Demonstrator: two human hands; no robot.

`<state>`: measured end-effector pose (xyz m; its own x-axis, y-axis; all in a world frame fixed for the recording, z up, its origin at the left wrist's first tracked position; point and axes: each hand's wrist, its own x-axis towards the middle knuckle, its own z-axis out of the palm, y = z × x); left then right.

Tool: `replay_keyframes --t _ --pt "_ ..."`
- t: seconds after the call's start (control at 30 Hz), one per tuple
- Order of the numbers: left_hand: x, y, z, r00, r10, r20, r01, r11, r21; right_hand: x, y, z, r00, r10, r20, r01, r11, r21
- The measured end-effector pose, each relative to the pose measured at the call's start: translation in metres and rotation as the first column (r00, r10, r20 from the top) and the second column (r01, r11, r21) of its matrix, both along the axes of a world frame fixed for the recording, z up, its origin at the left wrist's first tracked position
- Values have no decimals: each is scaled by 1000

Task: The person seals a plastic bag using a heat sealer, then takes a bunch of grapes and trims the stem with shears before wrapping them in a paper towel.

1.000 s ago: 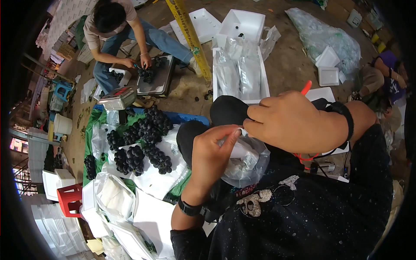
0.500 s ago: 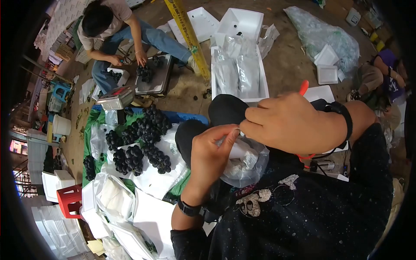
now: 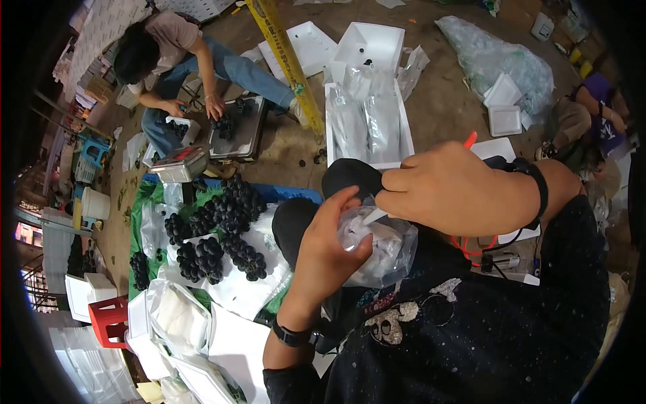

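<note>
No legible text, label, brand or number is shown. Dark markings are carried on the yellow post (image 3: 286,64), but they are too blurred to be read.

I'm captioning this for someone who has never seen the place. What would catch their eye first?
Two hands at centre: the left hand cups a clear bag while the right hand pinches its top. To the left, dark grapes lie piled on white wrapping. Top left, another person crouches over a tray of grapes.

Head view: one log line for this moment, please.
left hand: cups plastic bag | right hand: pinches bag top | grapes: beside
</note>
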<state>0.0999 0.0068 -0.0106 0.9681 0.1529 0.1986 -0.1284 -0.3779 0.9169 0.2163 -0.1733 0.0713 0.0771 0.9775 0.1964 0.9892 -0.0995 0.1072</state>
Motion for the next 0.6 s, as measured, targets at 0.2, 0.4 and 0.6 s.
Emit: replay_keyframes --t 0.2,0.4,0.6 --pt "10 8 4 979 -186 -83 201 940 274 14 -15 14 976 -148 -158 152 988 17" --pt "23 2 -4 978 -170 -121 202 918 340 22 -39 0 919 -284 -274 266 959 -102" --pt "33 -9 -3 976 -131 -171 183 925 332 34 -53 -30 930 -263 -258 268 963 -14"
